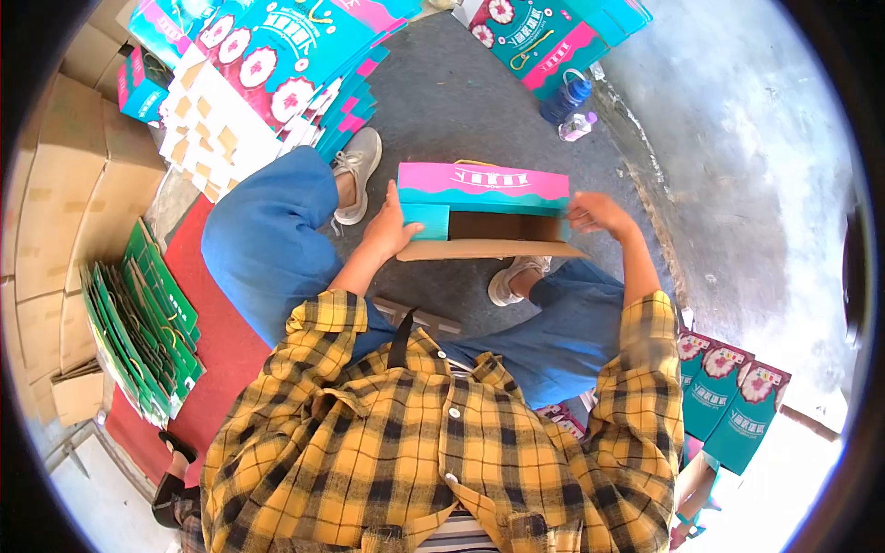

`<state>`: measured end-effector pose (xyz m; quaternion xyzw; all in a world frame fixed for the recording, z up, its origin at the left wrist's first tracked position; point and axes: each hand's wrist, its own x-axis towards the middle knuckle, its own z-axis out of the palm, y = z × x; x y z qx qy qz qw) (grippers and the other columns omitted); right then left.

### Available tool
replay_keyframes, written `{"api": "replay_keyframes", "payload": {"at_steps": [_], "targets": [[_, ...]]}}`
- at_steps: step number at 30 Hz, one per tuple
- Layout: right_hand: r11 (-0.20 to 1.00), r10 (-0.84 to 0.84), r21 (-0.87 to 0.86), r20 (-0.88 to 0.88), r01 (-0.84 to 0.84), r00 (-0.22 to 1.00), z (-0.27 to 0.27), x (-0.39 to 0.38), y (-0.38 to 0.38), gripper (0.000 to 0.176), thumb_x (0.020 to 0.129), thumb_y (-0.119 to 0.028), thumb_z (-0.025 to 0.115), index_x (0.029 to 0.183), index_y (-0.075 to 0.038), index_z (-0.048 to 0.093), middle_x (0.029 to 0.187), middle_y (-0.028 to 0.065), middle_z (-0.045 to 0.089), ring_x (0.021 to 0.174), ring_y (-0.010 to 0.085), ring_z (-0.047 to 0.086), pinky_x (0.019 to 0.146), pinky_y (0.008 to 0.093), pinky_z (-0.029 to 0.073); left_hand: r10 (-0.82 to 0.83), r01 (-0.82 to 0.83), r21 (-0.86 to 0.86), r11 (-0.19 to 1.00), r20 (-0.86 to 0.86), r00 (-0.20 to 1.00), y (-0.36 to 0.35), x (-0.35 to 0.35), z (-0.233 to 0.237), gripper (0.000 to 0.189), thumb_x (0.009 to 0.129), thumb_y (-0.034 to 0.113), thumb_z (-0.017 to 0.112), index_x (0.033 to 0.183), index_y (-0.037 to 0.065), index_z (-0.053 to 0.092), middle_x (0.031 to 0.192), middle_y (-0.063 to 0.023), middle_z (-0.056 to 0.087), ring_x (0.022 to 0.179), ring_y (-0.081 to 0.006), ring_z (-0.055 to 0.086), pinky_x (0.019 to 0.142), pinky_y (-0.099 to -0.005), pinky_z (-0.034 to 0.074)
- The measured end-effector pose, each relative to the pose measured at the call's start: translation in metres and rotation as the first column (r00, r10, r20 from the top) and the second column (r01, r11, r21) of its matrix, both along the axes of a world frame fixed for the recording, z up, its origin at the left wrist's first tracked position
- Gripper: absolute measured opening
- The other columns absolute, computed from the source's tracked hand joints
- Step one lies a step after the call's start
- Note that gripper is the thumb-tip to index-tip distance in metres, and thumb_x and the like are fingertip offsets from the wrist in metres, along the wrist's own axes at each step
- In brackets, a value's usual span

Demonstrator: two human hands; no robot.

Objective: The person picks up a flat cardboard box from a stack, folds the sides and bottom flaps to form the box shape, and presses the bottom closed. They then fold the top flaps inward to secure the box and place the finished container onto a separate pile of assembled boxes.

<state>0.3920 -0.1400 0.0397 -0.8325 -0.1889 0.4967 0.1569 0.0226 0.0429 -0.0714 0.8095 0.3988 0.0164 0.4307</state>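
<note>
"Several big things first?"
"Cartons (69, 138) line the left. Printed card (244, 55) is piled far left, and a green stack (143, 323) sits near left."
"And the box (484, 184)?"
"In the middle, its open side facing near, a brown flap (489, 250) sticking out."
"How will it handle?"
"Light, I'd judge: stiff along the folds, easily creased at the flaps, perhaps slippery on the print. Best held by both ends, near the corners."
"And the grip?"
"The left hand (395, 226) pinches the left end, thumb in front. The right hand (597, 214) curls at the right end; whether it pinches, I can't tell."
"Smallest?"
"Far right, a blue bottle (565, 100)."
</note>
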Motion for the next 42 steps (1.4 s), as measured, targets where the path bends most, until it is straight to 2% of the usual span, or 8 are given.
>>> {"api": "replay_keyframes", "payload": {"at_steps": [3, 5, 11, 17, 33, 36, 39, 42], "targets": [[0.928, 0.360, 0.095, 0.017, -0.360, 0.933, -0.021, -0.012, -0.008, 0.050, 0.093, -0.050, 0.049, 0.106, -0.003, 0.063, 0.094, 0.0102, 0.064, 0.096, 0.0191, 0.060, 0.082, 0.0346, 0.049, -0.005, 0.005, 0.019, 1.000, 0.013, 1.000, 0.000, -0.001, 0.005, 0.105, 0.079, 0.026, 0.072, 0.147, -0.004, -0.002, 0.139, -0.0308, 0.039, 0.124, -0.0384, 0.047, 0.097, -0.0408, 0.043], [0.737, 0.656, 0.133, 0.096, -0.663, 0.748, -0.035, -0.006, -0.007, 0.059, 0.091, -0.053, 0.051, 0.119, -0.002, 0.060, 0.124, 0.0188, 0.055, 0.117, 0.0292, 0.051, 0.094, 0.0394, 0.043, 0.010, -0.010, -0.017, 1.000, -0.004, 1.000, 0.000, -0.001, 0.012, 0.104, 0.079, 0.026, 0.072, 0.146, -0.005, -0.001, 0.139, -0.0318, 0.038, 0.124, -0.0389, 0.047, 0.098, -0.0401, 0.042], [0.530, 0.847, -0.031, 0.074, -0.847, 0.527, 0.013, -0.022, -0.012, 0.088, 0.078, -0.063, 0.062, 0.139, -0.003, 0.041, 0.142, 0.0204, 0.036, 0.131, 0.0348, 0.037, 0.108, 0.0429, 0.032, 0.001, -0.001, 0.005, 1.000, 0.077, 0.997, 0.002, -0.004, -0.003, 0.103, 0.078, 0.025, 0.073, 0.146, -0.006, 0.002, 0.138, -0.0313, 0.039, 0.126, -0.0390, 0.046, 0.102, -0.0380, 0.040], [0.508, 0.809, -0.052, 0.373, -0.860, 0.455, 0.013, -0.041, -0.018, 0.089, 0.072, -0.056, 0.071, 0.137, -0.003, 0.041, 0.144, 0.0181, 0.034, 0.130, 0.0355, 0.037, 0.107, 0.0430, 0.034, -0.030, 0.034, -0.013, 0.999, 0.226, 0.974, 0.008, -0.005, -0.017, 0.102, 0.075, 0.021, 0.075, 0.145, -0.007, 0.007, 0.141, -0.0299, 0.035, 0.129, -0.0371, 0.042, 0.105, -0.0376, 0.036], [0.465, 0.851, -0.105, 0.328, -0.879, 0.411, 0.022, -0.041, -0.007, 0.069, 0.079, -0.047, 0.065, 0.128, 0.000, 0.051, 0.139, 0.0119, 0.043, 0.126, 0.0307, 0.044, 0.102, 0.0405, 0.039, -0.097, 0.088, 0.041, 0.995, 0.316, 0.944, 0.015, -0.004, -0.025, 0.097, 0.075, 0.015, 0.074, 0.146, 0.001, 0.010, 0.139, -0.0268, 0.037, 0.129, -0.0361, 0.041, 0.105, -0.0384, 0.035], [0.460, 0.830, -0.035, 0.371, -0.887, 0.416, 0.009, -0.032, -0.005, 0.065, 0.080, -0.046, 0.066, 0.125, -0.001, 0.053, 0.134, 0.0114, 0.048, 0.118, 0.0310, 0.051, 0.098, 0.0403, 0.042, -0.025, 0.115, -0.178, 0.977, 0.443, 0.896, 0.020, -0.006, -0.045, 0.095, 0.076, 0.012, 0.074, 0.147, 0.003, 0.013, 0.140, -0.0244, 0.038, 0.127, -0.0337, 0.044, 0.104, -0.0391, 0.036], [0.619, 0.731, 0.067, 0.314, -0.782, 0.606, -0.004, -0.020, -0.002, 0.061, 0.075, -0.049, 0.070, 0.117, -0.006, 0.059, 0.130, 0.0096, 0.052, 0.111, 0.0290, 0.056, 0.094, 0.0398, 0.046, 0.213, 0.000, -0.476, 0.880, 0.393, 0.895, 0.010, -0.001, 0.000, 0.082, 0.085, 0.025, 0.067, 0.147, 0.004, 0.018, 0.139, -0.0221, 0.040, 0.125, -0.0314, 0.045, 0.103, -0.0394, 0.037], [0.762, 0.613, -0.015, 0.339, -0.647, 0.714, -0.005, -0.029, 0.005, 0.064, 0.070, -0.047, 0.076, 0.115, -0.005, 0.060, 0.127, 0.0136, 0.054, 0.108, 0.0299, 0.058, 0.091, 0.0400, 0.048, 0.442, -0.318, -0.679, 0.662, 0.010, 0.897, 0.006, 0.001, 0.029, 0.071, 0.092, 0.044, 0.054, 0.146, 0.008, 0.027, 0.134, -0.0207, 0.046, 0.123, -0.0287, 0.047, 0.099, -0.0422, 0.039]]}}
